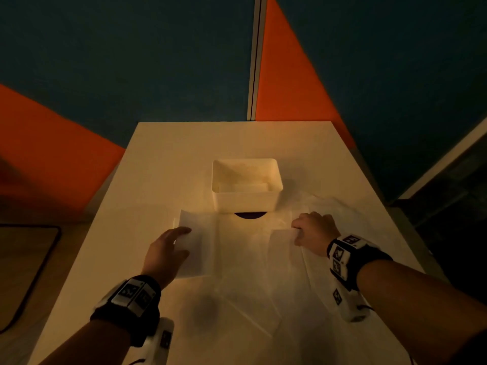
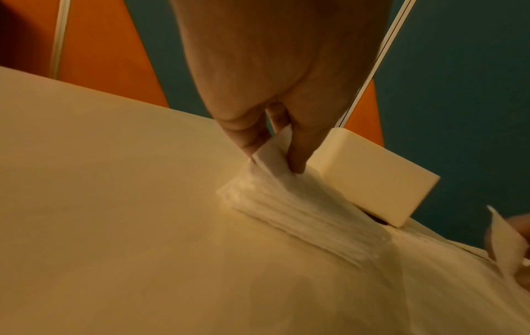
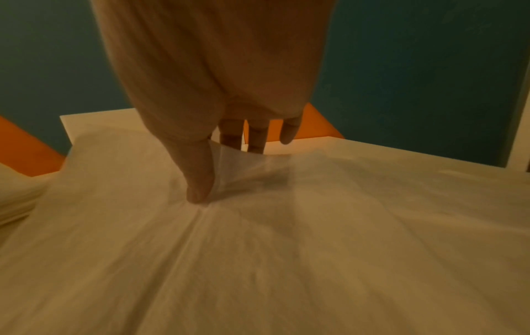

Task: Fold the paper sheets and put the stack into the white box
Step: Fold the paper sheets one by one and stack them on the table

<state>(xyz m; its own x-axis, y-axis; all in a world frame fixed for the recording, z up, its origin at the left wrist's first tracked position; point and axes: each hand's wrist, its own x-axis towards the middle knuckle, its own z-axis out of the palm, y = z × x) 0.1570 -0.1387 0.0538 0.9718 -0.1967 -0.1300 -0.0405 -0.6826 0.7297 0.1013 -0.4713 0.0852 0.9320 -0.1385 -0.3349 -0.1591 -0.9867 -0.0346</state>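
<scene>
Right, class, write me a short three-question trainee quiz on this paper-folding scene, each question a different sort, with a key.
1. True or false: the left hand pinches a corner of the stack of white paper sheets.
2. Multiple choice: the open white plastic box stands A) on the floor, B) on the pale table beyond both hands, C) in the right hand.
3. Fill in: the right hand pinches a thin translucent white sheet between thumb and ____.

Key: 1 true; 2 B; 3 fingers.
</scene>
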